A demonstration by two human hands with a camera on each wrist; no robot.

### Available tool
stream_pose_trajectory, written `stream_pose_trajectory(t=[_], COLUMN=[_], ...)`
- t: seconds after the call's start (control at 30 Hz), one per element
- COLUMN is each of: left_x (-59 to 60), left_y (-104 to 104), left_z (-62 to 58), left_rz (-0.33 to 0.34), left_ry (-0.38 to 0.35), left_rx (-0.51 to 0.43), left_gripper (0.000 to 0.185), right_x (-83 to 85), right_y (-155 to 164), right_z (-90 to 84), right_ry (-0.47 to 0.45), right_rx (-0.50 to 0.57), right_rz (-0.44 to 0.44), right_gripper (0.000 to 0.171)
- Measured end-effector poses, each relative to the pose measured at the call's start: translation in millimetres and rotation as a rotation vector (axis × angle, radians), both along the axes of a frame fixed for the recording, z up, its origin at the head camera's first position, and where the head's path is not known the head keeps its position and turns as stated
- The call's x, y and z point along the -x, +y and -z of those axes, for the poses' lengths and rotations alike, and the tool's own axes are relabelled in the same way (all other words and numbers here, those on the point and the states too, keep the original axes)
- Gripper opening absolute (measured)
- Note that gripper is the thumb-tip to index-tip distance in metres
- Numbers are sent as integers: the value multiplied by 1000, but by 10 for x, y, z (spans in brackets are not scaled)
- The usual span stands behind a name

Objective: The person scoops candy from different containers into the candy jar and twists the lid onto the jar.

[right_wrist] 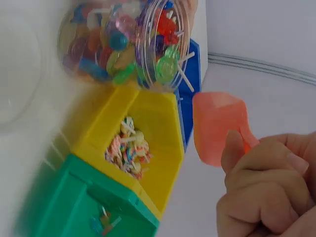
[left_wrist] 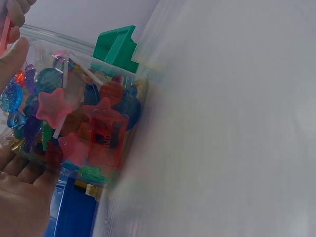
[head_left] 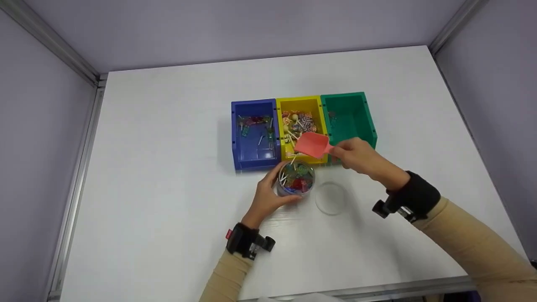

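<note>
A clear jar (head_left: 295, 179) (left_wrist: 74, 123) (right_wrist: 118, 39) packed with coloured lollipops stands on the white table, just in front of the yellow bin (head_left: 301, 128) (right_wrist: 143, 143). My left hand (head_left: 268, 193) (left_wrist: 19, 197) grips the jar from its left side. My right hand (head_left: 356, 156) (right_wrist: 266, 187) holds a pink plastic scoop (head_left: 312, 144) (right_wrist: 217, 126) by its handle. The scoop hovers over the front of the yellow bin, above and behind the jar, and looks empty.
Three bins sit side by side: a blue bin (head_left: 254, 134) with a few lollipops, the yellow one with swirled lollipops, and a green bin (head_left: 348, 119) (right_wrist: 84, 202). A clear round lid (head_left: 331, 198) lies on the table to the right of the jar.
</note>
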State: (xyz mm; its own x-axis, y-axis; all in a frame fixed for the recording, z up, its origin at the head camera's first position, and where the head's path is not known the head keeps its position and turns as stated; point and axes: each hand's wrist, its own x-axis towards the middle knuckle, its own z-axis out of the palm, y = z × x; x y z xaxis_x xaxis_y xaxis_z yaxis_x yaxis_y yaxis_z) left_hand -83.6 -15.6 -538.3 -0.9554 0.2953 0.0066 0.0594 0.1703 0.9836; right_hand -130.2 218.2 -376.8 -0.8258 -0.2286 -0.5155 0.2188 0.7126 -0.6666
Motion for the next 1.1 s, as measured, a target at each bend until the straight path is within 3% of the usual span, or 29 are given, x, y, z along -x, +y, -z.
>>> stream_pose_trajectory(t=[0.13,0.23,0.6,0.87,1.1], left_x=[-4,-7,-4,-3,-5], left_y=[6,10,7,1,3], left_z=[-6,-10,-7,-17,16], left_rz=[5,4,0,1,-6], left_ry=[-10,-31,-25,-22,-27], left_rx=[11,15,-6,-9,-10], left_gripper=[97,98,95,96,98], right_x=[39,33,-99,-244,-274], right_y=[-9,-10,53,67,84], right_z=[61,68,14,86,84], right_ry=[-246,-305,-314,-235,-159], right_rx=[191,234,147,66,28], right_rz=[150,148,7,-87,-129], right_gripper=[32,31,32,34,34])
